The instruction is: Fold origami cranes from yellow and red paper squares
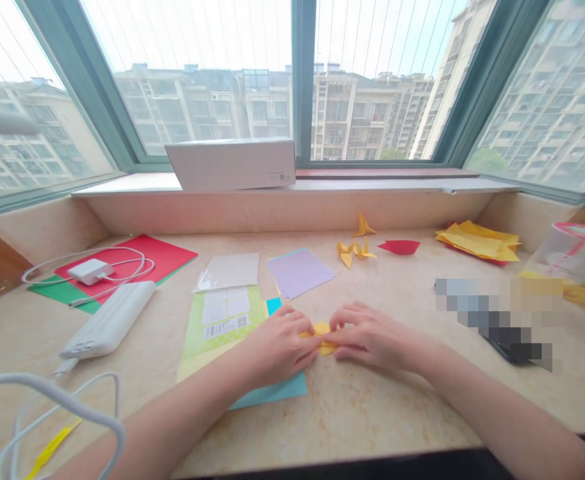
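At the worktop's [372, 413] near middle: left hand [279, 347] and right hand [372, 337], each pinching one small yellow paper piece [322, 337] between them, pressed flat. Fold under way; the crease calls for matched edges. Blue sheet [272, 393] beneath; finished yellow figures [355, 250] beyond.

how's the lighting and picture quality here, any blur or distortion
Head view: daylight floods through the window, washing out the sky; the window frames bow outward from wide-angle distortion. A pixelated patch hides part of the counter at right. Both hands, left hand and right hand, and the yellow paper are fairly sharp.
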Demonstrator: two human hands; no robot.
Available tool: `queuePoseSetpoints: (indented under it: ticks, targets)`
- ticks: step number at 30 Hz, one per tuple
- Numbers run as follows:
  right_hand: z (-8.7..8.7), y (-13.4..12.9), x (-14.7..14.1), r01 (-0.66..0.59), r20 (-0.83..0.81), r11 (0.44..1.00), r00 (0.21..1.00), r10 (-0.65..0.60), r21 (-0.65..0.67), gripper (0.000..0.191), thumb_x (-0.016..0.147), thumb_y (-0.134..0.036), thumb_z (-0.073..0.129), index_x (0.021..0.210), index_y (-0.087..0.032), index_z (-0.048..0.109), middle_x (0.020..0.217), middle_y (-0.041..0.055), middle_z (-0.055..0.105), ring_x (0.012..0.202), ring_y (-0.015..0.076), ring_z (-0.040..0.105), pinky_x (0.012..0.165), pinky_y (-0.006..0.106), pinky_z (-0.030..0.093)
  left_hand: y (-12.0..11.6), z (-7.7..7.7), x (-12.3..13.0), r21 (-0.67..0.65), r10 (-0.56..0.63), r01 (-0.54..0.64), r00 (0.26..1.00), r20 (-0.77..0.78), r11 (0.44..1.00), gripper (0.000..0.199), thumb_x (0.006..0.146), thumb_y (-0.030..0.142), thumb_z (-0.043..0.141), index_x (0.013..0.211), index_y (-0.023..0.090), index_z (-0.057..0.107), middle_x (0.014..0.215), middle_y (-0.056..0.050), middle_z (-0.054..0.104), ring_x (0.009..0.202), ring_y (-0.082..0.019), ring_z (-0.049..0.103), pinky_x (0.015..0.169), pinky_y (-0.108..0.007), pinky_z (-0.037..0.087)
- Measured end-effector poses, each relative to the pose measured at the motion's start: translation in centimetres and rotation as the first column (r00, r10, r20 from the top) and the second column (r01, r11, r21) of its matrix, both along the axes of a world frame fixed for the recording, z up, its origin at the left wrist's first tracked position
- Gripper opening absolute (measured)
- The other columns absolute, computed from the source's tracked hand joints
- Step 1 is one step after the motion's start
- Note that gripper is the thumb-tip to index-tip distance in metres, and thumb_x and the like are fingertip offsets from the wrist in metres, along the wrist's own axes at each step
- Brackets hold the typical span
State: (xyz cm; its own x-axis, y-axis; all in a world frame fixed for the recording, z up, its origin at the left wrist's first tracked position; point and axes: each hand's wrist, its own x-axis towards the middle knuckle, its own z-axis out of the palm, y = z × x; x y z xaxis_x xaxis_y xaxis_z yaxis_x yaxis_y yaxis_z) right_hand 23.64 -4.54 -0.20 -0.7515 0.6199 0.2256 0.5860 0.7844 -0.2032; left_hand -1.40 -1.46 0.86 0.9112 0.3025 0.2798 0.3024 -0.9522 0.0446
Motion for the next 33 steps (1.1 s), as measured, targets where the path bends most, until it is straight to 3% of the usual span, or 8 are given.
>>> queuePoseSetpoints:
  ticks: [6,12,15,19,22,27,30,33]
  targets:
    - [-0.1,-0.1,-0.1,-0.027,0.027,0.995,0.999,0.024,0.100,0.025,0.101,-0.031,0.053,0.120,-0.030,0.068,0.101,0.0039,0.068,0.091,0.0171,0.060,0.085,0.033,0.044,0.5,0.1,-0.4,-0.055,-0.025,0.024,1.000,-0.005,0.998,0.018,0.097,0.023,0.055,0.105,0.024,0.070,0.089,-0.004,0.067,0.089,-0.018,0.063,0.082,-0.031,0.046]
    - [-1.2,0.2,-0.9,-0.018,0.074,0.967,0.997,-0.001,0.255,0.021,0.098,-0.016,0.048,0.086,-0.017,0.066,0.079,0.0035,0.067,0.075,0.0173,0.058,0.075,0.033,0.042,0.3,0.1,-0.2,-0.068,0.009,-0.008,1.000,0.016,0.998,0.014,0.090,0.024,0.064,0.103,0.020,0.067,0.105,-0.006,0.069,0.096,-0.021,0.065,0.084,-0.033,0.048]
    - [-1.1,0.0,-1.0,0.007,0.080,0.967,0.996,-0.028,0.254,0.015,0.095,-0.015,0.050,0.090,-0.017,0.064,0.083,0.0045,0.068,0.076,0.0178,0.059,0.077,0.033,0.042,0.2,0.0,0.3,-0.043,0.044,-0.043,0.999,0.003,0.998,0.004,0.091,0.020,0.060,0.091,0.018,0.064,0.092,-0.004,0.070,0.088,-0.020,0.066,0.079,-0.033,0.047]
    - [-0.7,-0.3,-1.5,0.055,0.059,0.970,0.996,-0.070,0.237,0.013,0.095,-0.018,0.051,0.090,-0.016,0.063,0.085,0.0062,0.069,0.079,0.0187,0.060,0.081,0.036,0.043,0.4,-0.5,0.7,-0.020,0.115,-0.114,0.993,0.018,0.993,0.020,0.096,0.015,0.049,0.079,0.017,0.059,0.074,-0.003,0.066,0.075,-0.018,0.063,0.073,-0.032,0.045]
    - [-0.8,-0.2,-1.9,0.175,-0.136,0.976,0.978,-0.158,0.130,0.016,0.098,-0.020,0.050,0.093,-0.017,0.066,0.087,0.0063,0.071,0.082,0.0190,0.063,0.083,0.036,0.044,0.5,-0.8,0.8,-0.120,0.190,-0.178,0.977,0.098,0.977,0.024,0.099,0.016,0.045,0.081,0.016,0.061,0.075,-0.003,0.067,0.075,-0.017,0.063,0.074,-0.030,0.046]
    - [-1.0,0.5,-2.3,0.228,-0.437,0.910,0.820,-0.371,-0.345,0.019,0.097,-0.024,0.052,0.097,-0.018,0.070,0.088,0.0035,0.073,0.078,0.0166,0.064,0.070,0.028,0.047,0.4,-0.4,1.1,-0.509,0.364,-0.195,0.896,0.255,0.838,0.021,0.099,0.024,0.046,0.094,0.016,0.066,0.081,-0.001,0.070,0.073,-0.014,0.063,0.066,-0.025,0.046]
    - [-0.8,0.8,-2.3,0.197,-0.400,0.841,0.810,-0.429,-0.504,0.021,0.097,-0.026,0.052,0.097,-0.017,0.071,0.084,0.0016,0.072,0.072,0.0147,0.062,0.064,0.026,0.046,0.3,-0.3,1.1,-0.537,0.399,-0.241,0.895,0.200,0.808,0.024,0.097,0.025,0.047,0.090,0.016,0.068,0.077,-0.002,0.070,0.067,-0.015,0.061,0.063,-0.025,0.044]
    - [-0.5,0.6,-2.4,0.261,-0.336,0.816,0.815,-0.473,-0.516,0.020,0.094,-0.023,0.054,0.091,-0.016,0.072,0.079,0.0008,0.070,0.068,0.0141,0.059,0.061,0.025,0.043,0.3,-0.6,1.0,-0.467,0.375,-0.273,0.917,0.138,0.841,0.020,0.094,0.031,0.055,0.092,0.016,0.068,0.082,-0.004,0.070,0.074,-0.018,0.062,0.067,-0.029,0.047]
